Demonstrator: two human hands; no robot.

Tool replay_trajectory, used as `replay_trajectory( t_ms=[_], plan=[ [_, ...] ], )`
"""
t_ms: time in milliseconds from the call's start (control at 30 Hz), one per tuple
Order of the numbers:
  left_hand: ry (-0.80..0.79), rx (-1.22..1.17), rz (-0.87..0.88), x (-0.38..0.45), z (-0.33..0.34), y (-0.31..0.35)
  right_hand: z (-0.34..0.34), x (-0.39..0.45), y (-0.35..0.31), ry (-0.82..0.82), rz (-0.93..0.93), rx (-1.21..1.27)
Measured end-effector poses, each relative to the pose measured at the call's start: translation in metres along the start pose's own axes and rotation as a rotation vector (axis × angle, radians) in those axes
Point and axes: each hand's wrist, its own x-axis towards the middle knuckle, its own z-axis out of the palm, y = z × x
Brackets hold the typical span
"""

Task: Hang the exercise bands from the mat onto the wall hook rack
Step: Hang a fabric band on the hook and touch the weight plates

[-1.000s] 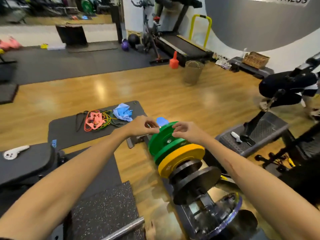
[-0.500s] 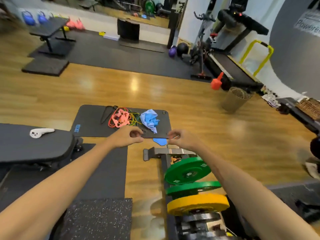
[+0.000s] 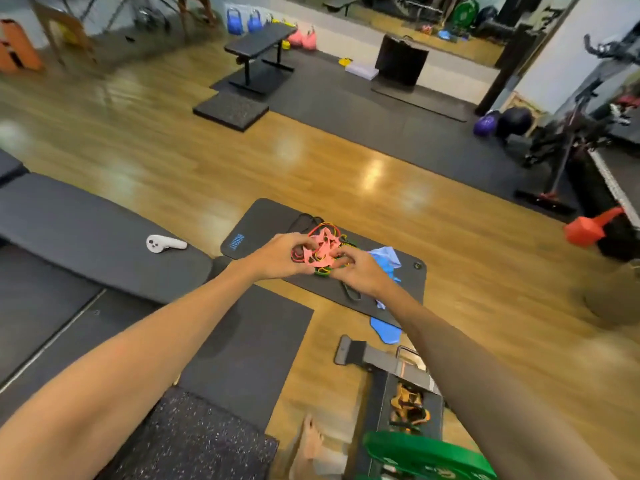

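Reaching down over the black mat (image 3: 266, 216), both hands meet at the tangle of exercise bands (image 3: 323, 249). Left hand (image 3: 280, 256) and right hand (image 3: 360, 271) have their fingers curled into the pink, red, yellow and green loops, gripping them just above the mat beside a blue cloth (image 3: 386, 256).

White controller (image 3: 165, 243) is lying on the padded bench (image 3: 86, 237) near its right edge. Green weight plate (image 3: 426, 457) is sitting below me; orange kettlebell (image 3: 588, 229) is standing far right.
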Motion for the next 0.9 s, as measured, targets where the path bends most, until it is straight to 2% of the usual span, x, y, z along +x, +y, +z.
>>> replay_trajectory(
  t_ms=[233, 400, 500, 633, 800, 900],
  plan=[
    [-0.082, -0.017, -0.087, 0.158, 0.02, -0.014, -0.079, 0.104, 0.082, -0.018, 0.142, 0.078],
    [-0.191, -0.029, -0.081, 0.23, 0.052, -0.008, -0.126, 0.13, 0.131, 0.051, 0.221, 0.041],
    [-0.239, -0.035, -0.054, 0.258, 0.062, -0.002, -0.146, 0.134, 0.15, 0.038, 0.265, 0.032],
    [-0.378, 0.072, -0.065, 0.307, 0.056, 0.008, -0.176, 0.146, 0.18, 0.039, 0.304, -0.036],
    [-0.448, 0.243, 0.044, 0.402, 0.056, 0.021, -0.212, 0.184, 0.216, 0.078, 0.373, -0.1],
    [-0.609, 0.34, 0.075, 0.474, 0.051, 0.039, -0.228, 0.213, 0.233, 0.036, 0.501, -0.109]
  ],
)
